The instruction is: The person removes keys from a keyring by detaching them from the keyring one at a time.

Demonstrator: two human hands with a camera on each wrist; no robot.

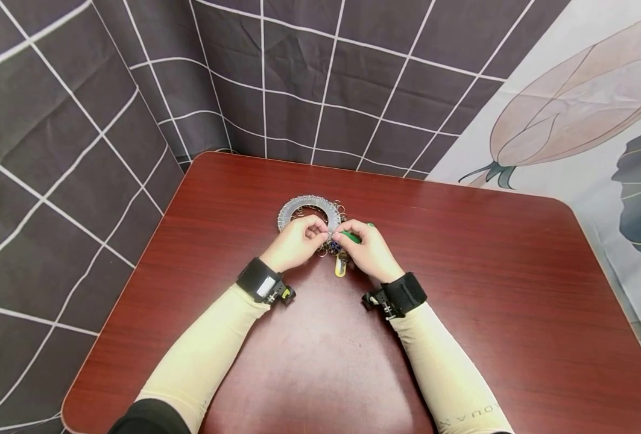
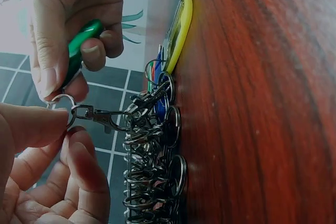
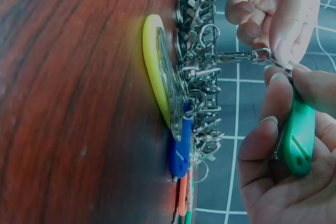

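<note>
A grey ring-shaped holder (image 1: 293, 208) lies on the table, hung with several metal clasps and split rings. My left hand (image 1: 298, 241) pinches a small split ring (image 2: 63, 98) between thumb and forefinger. This ring hangs on a metal swivel clasp (image 2: 100, 116) that reaches to the cluster. A green plastic key tag (image 3: 300, 135) is gripped in my right hand (image 1: 371, 253), its narrow end up against the same split ring. Whether the tag is threaded on it is hidden by the fingertips. A yellow tag (image 3: 156, 72) and a blue tag (image 3: 181, 153) rest by the cluster.
The reddish-brown wooden table (image 1: 494, 289) spreads around both arms. Dark tile-patterned cloth (image 1: 298, 66) hangs behind and to the left. At the right is a pale cloth with a flower print (image 1: 575, 108). An orange tag (image 3: 183, 195) lies beyond the blue one.
</note>
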